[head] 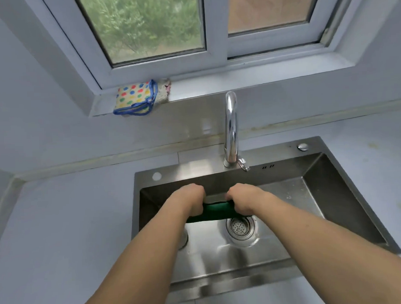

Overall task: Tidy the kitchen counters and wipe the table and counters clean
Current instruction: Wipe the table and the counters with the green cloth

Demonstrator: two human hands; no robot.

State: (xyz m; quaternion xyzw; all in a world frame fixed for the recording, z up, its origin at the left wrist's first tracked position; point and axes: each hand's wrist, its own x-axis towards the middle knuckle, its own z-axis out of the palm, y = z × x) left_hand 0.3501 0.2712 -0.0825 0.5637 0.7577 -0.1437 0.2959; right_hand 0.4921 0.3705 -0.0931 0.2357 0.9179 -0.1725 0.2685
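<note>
A dark green cloth (216, 210) is rolled into a tight band over the steel sink (347, 206). My left hand (189, 199) grips its left end and my right hand (244, 199) grips its right end, both fists curled round it. The cloth hangs above the basin, just behind the round drain strainer (240, 227). The chrome tap (231, 130) stands behind my hands; no water shows at its spout.
A folded cloth with coloured dots and blue trim (135, 97) lies on the window sill, with a pale sponge (163, 91) beside it. Pale counter (68, 224) lies left and right of the sink. The right counter carries a few faint yellowish stains (374, 145).
</note>
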